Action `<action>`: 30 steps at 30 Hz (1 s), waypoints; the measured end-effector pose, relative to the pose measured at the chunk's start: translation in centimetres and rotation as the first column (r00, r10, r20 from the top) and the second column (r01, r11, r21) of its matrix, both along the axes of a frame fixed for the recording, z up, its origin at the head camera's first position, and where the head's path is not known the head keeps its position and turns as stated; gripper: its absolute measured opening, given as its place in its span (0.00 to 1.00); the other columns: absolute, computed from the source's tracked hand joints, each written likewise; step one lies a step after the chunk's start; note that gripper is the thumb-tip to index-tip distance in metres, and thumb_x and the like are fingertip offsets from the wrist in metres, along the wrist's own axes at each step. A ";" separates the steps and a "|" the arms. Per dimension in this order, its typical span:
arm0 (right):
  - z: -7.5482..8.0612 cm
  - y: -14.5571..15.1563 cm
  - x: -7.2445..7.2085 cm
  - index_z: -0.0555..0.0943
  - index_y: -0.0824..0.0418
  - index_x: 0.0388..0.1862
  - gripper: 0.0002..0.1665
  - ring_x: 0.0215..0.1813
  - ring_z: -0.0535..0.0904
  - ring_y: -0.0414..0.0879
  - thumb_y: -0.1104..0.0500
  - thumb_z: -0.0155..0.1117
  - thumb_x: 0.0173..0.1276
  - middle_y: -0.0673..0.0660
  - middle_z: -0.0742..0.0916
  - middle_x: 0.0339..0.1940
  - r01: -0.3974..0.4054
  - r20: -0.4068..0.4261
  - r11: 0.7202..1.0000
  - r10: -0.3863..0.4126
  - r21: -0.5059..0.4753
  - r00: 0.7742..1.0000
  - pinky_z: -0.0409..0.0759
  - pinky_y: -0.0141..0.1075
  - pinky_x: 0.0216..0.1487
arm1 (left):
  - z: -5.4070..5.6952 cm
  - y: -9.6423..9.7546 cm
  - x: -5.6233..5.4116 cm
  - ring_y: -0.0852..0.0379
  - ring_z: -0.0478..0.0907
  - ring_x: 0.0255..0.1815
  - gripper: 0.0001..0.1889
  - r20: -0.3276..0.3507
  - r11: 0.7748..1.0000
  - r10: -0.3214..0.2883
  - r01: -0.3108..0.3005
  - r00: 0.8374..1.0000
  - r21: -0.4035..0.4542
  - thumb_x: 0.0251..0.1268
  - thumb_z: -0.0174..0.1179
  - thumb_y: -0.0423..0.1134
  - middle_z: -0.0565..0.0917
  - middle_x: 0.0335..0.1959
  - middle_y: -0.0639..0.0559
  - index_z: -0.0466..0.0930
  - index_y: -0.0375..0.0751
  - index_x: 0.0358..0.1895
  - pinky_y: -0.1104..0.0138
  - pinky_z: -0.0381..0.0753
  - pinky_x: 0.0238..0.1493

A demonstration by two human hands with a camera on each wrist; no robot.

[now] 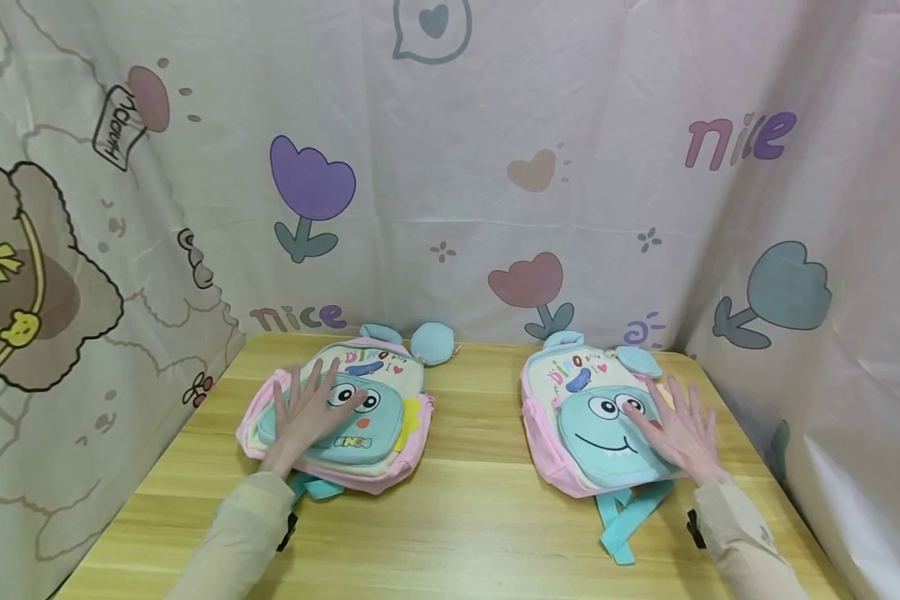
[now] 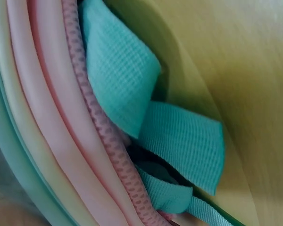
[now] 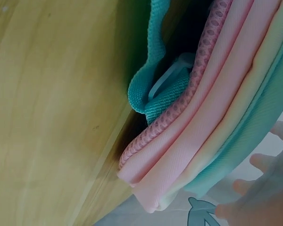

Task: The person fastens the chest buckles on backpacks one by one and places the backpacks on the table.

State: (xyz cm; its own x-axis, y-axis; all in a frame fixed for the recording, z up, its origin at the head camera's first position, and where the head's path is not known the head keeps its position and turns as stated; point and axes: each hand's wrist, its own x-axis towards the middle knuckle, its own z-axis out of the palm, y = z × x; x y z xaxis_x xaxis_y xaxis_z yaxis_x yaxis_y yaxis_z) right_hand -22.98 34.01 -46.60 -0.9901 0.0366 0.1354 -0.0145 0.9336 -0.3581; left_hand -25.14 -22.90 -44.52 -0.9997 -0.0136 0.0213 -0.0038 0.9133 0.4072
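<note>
Two small pink and teal backpacks with cartoon dinosaur faces lie face up on a wooden table. Over the front pocket of the left backpack (image 1: 360, 433) my left hand (image 1: 305, 414) is spread with straight fingers. My right hand (image 1: 680, 427), fingers also spread, overlaps the right side of the right backpack (image 1: 596, 425). Neither hand grips anything. Up close in the left wrist view are the pink mesh edge and a folded teal strap (image 2: 179, 141). The right wrist view shows a looped teal strap (image 3: 144, 89) under the other backpack's edge, with fingertips (image 3: 262, 162) beside the teal pocket.
A round blue pouch (image 1: 432, 343) hangs off the top of the left backpack, and a similar blue pouch (image 1: 638, 362) off the right one. Teal straps (image 1: 626, 521) trail onto the wooden table (image 1: 472, 533). A printed curtain (image 1: 435, 167) encloses the back and sides.
</note>
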 end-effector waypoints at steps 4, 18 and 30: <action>0.0 0.1 0.3 0.50 0.54 0.83 0.50 0.79 0.34 0.79 0.29 0.46 0.74 0.75 0.49 0.82 -0.019 0.003 1.000 0.019 -0.019 1.000 0.32 0.80 0.68 | 0.0 0.7 0.5 0.32 0.22 0.82 0.51 -0.010 1.000 -0.018 0.018 1.000 -0.004 0.67 0.46 0.75 0.42 0.84 0.36 0.40 0.51 0.83 0.31 0.17 0.73; -0.4 0.9 0.4 0.59 0.60 0.80 0.49 0.80 0.35 0.79 0.31 0.52 0.72 0.74 0.49 0.82 -0.067 0.009 0.996 0.068 -0.061 0.998 0.35 0.79 0.70 | 0.1 4.5 1.9 0.33 0.26 0.83 0.50 -0.043 0.997 -0.047 0.045 0.998 -0.058 0.67 0.47 0.75 0.42 0.85 0.41 0.43 0.52 0.83 0.32 0.24 0.76; -0.7 1.4 0.7 0.68 0.67 0.73 0.44 0.75 0.48 0.81 0.38 0.60 0.70 0.78 0.57 0.78 -0.107 -0.065 0.988 0.100 -0.113 0.993 0.44 0.76 0.70 | 0.1 9.1 3.3 0.36 0.26 0.84 0.48 -0.040 0.991 -0.123 0.121 0.992 -0.057 0.67 0.48 0.74 0.43 0.85 0.47 0.42 0.57 0.83 0.34 0.27 0.78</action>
